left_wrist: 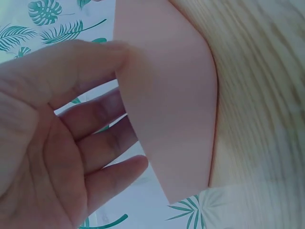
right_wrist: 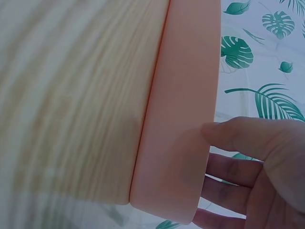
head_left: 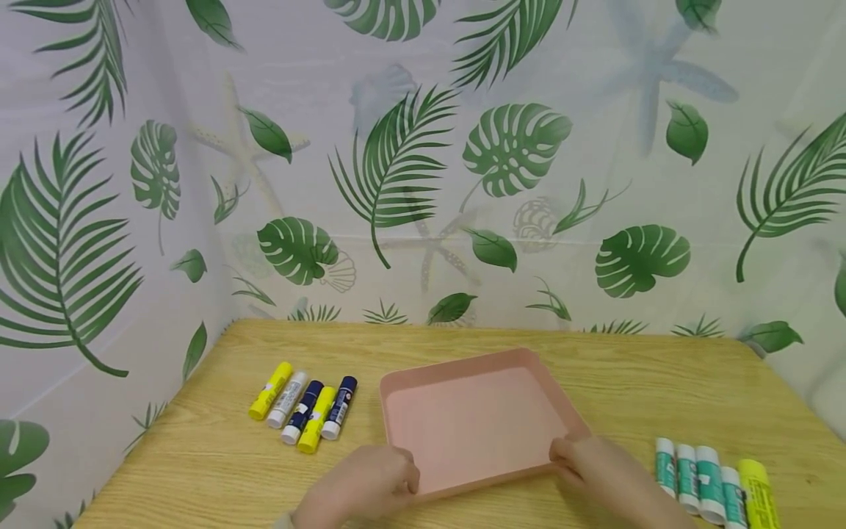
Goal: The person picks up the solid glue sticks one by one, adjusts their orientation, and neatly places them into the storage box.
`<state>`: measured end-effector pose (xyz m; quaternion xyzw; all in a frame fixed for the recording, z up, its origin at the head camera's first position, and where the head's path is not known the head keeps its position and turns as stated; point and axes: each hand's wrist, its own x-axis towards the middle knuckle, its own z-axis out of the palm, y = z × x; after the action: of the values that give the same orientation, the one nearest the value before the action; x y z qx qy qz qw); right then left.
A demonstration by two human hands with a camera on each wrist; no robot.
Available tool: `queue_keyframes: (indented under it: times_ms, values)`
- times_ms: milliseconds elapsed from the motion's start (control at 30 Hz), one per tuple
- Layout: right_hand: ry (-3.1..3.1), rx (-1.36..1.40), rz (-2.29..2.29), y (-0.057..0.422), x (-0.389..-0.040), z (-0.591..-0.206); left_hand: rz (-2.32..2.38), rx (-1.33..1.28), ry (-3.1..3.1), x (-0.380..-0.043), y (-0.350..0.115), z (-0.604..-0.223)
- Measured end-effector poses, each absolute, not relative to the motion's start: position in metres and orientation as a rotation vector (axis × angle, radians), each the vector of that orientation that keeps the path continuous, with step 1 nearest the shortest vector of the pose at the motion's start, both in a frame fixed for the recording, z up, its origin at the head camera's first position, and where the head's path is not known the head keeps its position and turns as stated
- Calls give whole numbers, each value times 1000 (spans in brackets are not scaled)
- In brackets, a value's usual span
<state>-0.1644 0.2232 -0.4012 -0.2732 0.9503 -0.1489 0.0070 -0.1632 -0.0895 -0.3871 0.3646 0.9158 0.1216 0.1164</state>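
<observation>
Well, that's a pink tray (head_left: pixel 472 426) pinched at both near corners!

It sits mid-worktop (head_left: pixel 198 455), turned slightly askew, its far-right corner near the worktop's far edge. At the near-left corner, the left hand (head_left: pixel 370 477) has its thumb against the outer wall and its fingers tucked behind the rim, small gaps between them. Over at the near-right corner, the right hand (head_left: pixel 601 466) pinches the wall likewise. Base flat on the wood, or a touch raised? I cannot tell. What serves best, I'd judge: even pressure both sides, base level, no hard squeeze, since those thin walls may flex.

And what a shape: smooth, matt, shallow, corners neatly rounded, against pale streaky wood grain. Towards the worktop's left edge, five glue sticks (head_left: pixel 304 410), slim cylinders in yellow, white and navy, lie in a slanting row. Towards the right edge, four teal-and-white glue sticks (head_left: pixel 709 481) line up beside a chunkier yellow glue stick (head_left: pixel 758 496); the right forearm wants care there. Behind it all, a white leaf-print backdrop (head_left: pixel 429 213).
</observation>
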Motion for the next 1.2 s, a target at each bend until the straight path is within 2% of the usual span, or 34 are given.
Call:
queue_keyframes:
  times_ms: [200, 467, 800, 1200]
  values:
    - [2932, -716, -427, 222, -156, -396, 354, 1079, 2694, -166, -90, -389]
    - [2887, -861, -432, 224, -152, -396, 332, 1073, 2701, -166, -88, -389]
    - [2813, -852, -489, 224, -149, -394, 323, 1115, 2716, -164, -87, -387]
    - [2744, -668, -507, 222, -147, -389, 339, 1087, 2706, -162, -85, -387]
